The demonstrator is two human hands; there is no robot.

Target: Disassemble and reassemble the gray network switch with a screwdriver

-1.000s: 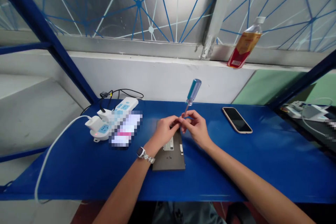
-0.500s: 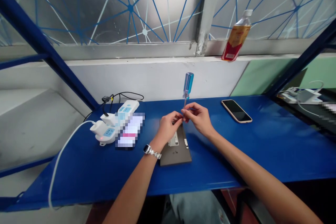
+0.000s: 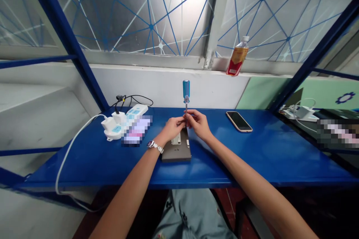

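Note:
A flat grey device (image 3: 176, 152) lies on the blue table (image 3: 252, 157) in front of me. Over its far end stands a screwdriver with a blue handle (image 3: 186, 91), upright, its shaft pointing down. My right hand (image 3: 198, 123) is closed around the lower shaft. My left hand (image 3: 174, 127), with a watch on its wrist, pinches at the shaft's tip just above the device. The tip itself is hidden by my fingers.
A white power strip (image 3: 123, 121) with plugs and cables sits at the left. A phone (image 3: 239, 121) lies face up at the right. A drink bottle (image 3: 237, 56) stands on the window ledge. More cables and a charger (image 3: 301, 112) lie at the far right.
The screwdriver has gone from leaning right to standing upright. Both hands stay pinched at its shaft over the device. My head has pulled back and tilted up, so more window shows.

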